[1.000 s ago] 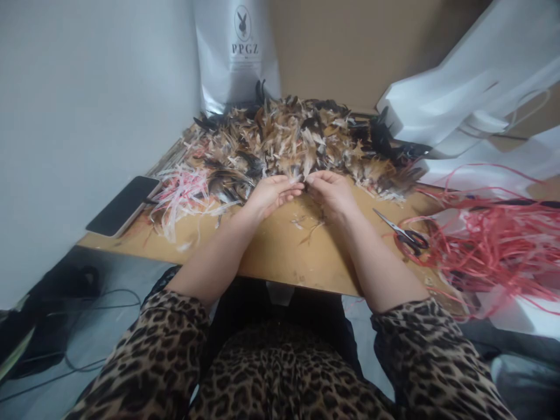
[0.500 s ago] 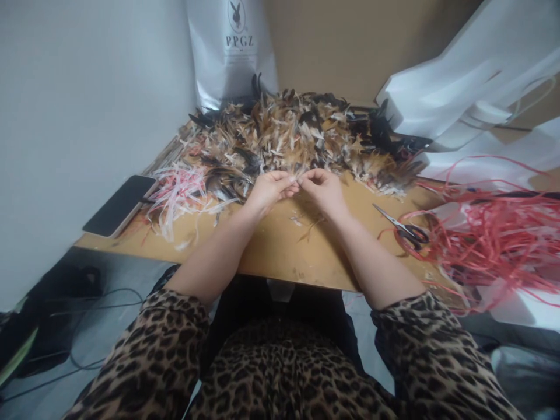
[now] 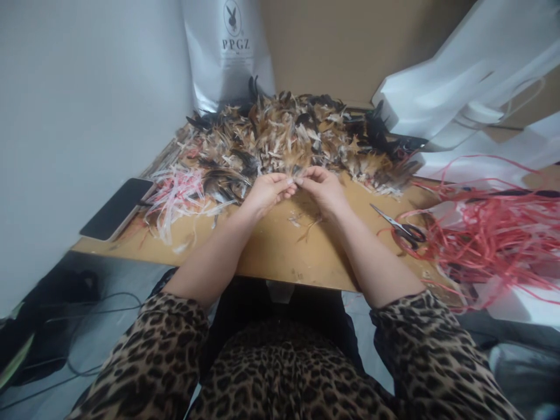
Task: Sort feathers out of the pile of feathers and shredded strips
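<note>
A big heap of brown, tan and black feathers [image 3: 289,131] covers the back of a wooden board [image 3: 280,251]. My left hand [image 3: 265,192] and my right hand [image 3: 324,186] meet at the heap's front edge, fingertips touching. Both hands pinch small feathers [image 3: 296,172] from the heap between thumb and fingers. Loose feather scraps [image 3: 306,224] lie on the board just in front of my hands.
Scissors [image 3: 400,224] lie right of my right hand beside a tangle of red strips [image 3: 494,233]. Pink and white strips [image 3: 184,192] and a dark phone [image 3: 116,208] sit at the left. A silver bag [image 3: 227,52] stands behind; white sheets [image 3: 464,76] are at the right.
My hands have drawn closer together, fingertips now touching at the heap's edge. The view has shifted slightly.
</note>
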`<state>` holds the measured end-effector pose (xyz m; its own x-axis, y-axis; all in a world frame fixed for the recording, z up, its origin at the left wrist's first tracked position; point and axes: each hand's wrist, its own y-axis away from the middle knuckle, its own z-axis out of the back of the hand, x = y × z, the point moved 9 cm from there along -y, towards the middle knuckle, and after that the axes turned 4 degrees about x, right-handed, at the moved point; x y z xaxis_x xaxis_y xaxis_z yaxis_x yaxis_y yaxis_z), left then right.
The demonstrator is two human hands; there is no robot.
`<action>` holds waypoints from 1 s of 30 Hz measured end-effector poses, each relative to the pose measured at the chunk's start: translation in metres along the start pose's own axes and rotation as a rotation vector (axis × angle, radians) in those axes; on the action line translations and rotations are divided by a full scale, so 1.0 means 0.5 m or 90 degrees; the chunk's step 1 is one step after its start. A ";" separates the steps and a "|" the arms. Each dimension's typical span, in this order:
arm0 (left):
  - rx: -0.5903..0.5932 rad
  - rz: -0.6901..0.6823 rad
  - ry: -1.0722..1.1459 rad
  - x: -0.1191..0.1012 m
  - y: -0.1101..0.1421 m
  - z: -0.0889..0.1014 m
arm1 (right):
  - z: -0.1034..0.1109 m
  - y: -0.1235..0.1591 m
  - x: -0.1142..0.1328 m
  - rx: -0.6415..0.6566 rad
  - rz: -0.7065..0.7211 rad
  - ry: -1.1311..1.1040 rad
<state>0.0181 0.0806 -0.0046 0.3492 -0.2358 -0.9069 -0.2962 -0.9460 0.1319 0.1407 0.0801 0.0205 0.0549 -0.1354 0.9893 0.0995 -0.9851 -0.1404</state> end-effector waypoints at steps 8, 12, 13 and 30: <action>0.032 0.013 -0.015 0.005 0.000 -0.008 | 0.006 0.000 0.004 -0.022 0.018 0.000; 0.047 0.025 -0.020 0.008 0.002 -0.011 | 0.005 0.001 0.000 -0.015 0.000 -0.003; 0.052 0.025 -0.020 0.008 0.003 -0.012 | 0.005 0.001 -0.001 -0.012 -0.003 -0.005; 0.045 0.021 -0.070 0.008 0.005 -0.013 | 0.008 -0.005 -0.018 -0.019 -0.029 -0.097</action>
<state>0.0246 0.0757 -0.0053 0.2393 -0.2375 -0.9415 -0.3695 -0.9189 0.1379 0.1439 0.0843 0.0116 0.2014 -0.0744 0.9767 0.0764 -0.9929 -0.0914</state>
